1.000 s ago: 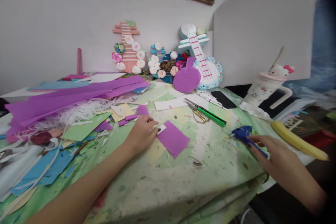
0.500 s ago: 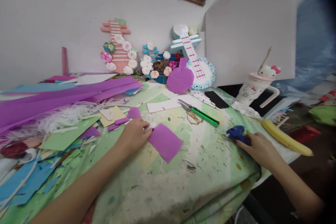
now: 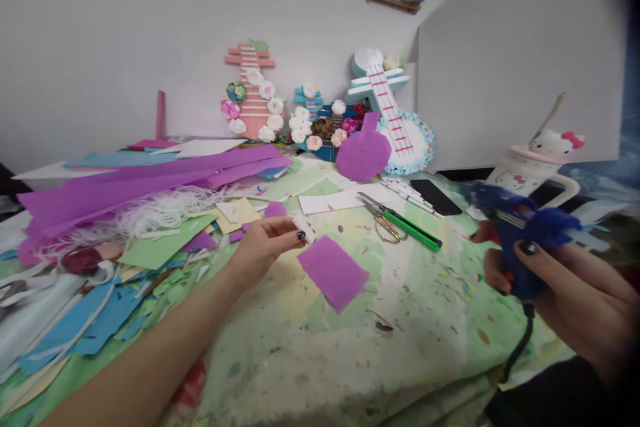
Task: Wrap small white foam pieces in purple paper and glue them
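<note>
My left hand (image 3: 267, 247) pinches a small white piece (image 3: 305, 229) between thumb and fingers, just above the table. Beside its fingertips a purple paper square (image 3: 334, 273) lies flat on the stained green cloth. My right hand (image 3: 560, 280) is raised at the right, its fingers wrapped round a blue glue gun (image 3: 520, 233) with a black cord hanging below. A green cutter (image 3: 413, 229) and gold-handled scissors (image 3: 389, 228) lie near the middle, touching or overlapping. Behind them is a white strip (image 3: 340, 199).
Purple sheets (image 3: 150, 180), white shreds (image 3: 160, 210) and coloured scraps cover the left side. At the back, decorated guitar shapes (image 3: 395, 120) and a purple cutout (image 3: 363, 155) lean upright. A black phone (image 3: 436, 196) and a cup (image 3: 520, 170) stand or lie right.
My right hand has lifted the blue glue gun from the table and brought it nearer. My left hand has risen slightly with the white piece. The view has shifted left.
</note>
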A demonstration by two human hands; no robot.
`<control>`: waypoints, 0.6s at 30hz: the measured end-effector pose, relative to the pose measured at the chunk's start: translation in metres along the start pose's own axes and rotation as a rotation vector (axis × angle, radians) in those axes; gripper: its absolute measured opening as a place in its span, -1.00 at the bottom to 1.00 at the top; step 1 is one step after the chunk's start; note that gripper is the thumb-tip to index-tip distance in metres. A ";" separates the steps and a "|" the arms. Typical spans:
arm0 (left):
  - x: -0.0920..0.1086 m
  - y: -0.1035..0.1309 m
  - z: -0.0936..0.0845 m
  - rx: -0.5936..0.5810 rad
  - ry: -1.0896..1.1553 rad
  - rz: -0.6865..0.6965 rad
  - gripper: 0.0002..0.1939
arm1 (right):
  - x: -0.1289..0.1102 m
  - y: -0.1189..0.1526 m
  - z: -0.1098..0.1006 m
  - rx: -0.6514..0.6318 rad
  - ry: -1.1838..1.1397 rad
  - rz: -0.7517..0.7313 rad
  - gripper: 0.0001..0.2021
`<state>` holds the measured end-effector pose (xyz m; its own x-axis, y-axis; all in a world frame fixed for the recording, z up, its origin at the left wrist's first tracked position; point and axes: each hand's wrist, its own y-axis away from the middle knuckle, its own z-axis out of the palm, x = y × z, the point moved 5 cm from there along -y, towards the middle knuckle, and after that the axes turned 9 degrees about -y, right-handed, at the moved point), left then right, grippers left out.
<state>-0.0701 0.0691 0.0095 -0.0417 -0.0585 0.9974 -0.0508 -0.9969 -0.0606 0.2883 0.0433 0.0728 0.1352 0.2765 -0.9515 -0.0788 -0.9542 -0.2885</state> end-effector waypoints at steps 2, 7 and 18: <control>-0.001 0.001 0.003 -0.028 -0.031 0.031 -0.76 | -0.003 -0.005 0.039 -0.210 -0.225 0.093 -0.73; -0.004 0.002 0.004 -0.063 -0.108 0.107 -0.76 | 0.006 -0.016 0.118 -0.589 -0.365 0.210 -0.68; -0.006 0.001 0.005 0.029 -0.156 0.202 -0.75 | 0.040 -0.018 0.156 -0.605 -0.314 0.126 -0.78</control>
<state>-0.0650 0.0677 0.0037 0.1067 -0.2615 0.9593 -0.0284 -0.9652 -0.2600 0.1408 0.0894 0.0233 -0.1380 0.0921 -0.9861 0.5015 -0.8521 -0.1497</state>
